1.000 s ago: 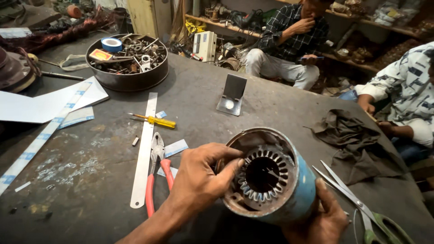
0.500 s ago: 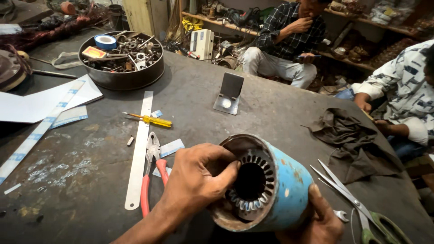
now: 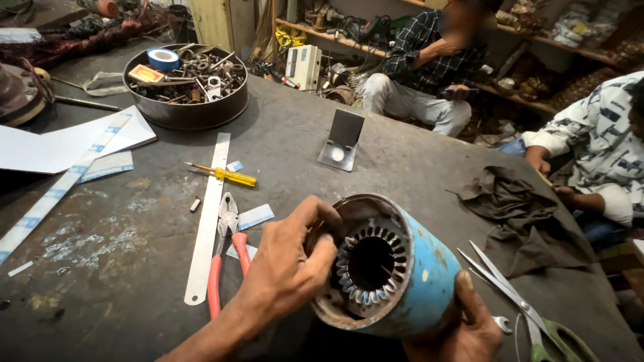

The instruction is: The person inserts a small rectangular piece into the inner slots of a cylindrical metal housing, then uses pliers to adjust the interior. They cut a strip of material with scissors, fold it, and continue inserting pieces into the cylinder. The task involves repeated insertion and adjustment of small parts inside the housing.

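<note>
Over the table, both hands hold blue stator (image 3: pixel 409 275)

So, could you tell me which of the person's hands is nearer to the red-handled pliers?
Left. The left hand sits just right of the pliers; the right hand is beyond the blue motor housing.

Blue motor housing (image 3: pixel 429 275), red-handled pliers (image 3: pixel 225 258)

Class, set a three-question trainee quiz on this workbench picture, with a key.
1. True or false: the left hand has fingers inside the open end of the blue motor housing.
2. Which hand supports the housing from below: left or right?
3. What lies right of the steel ruler? A. red-handled pliers B. a hammer C. a drill

Key: 1 true; 2 right hand; 3 A.
</note>
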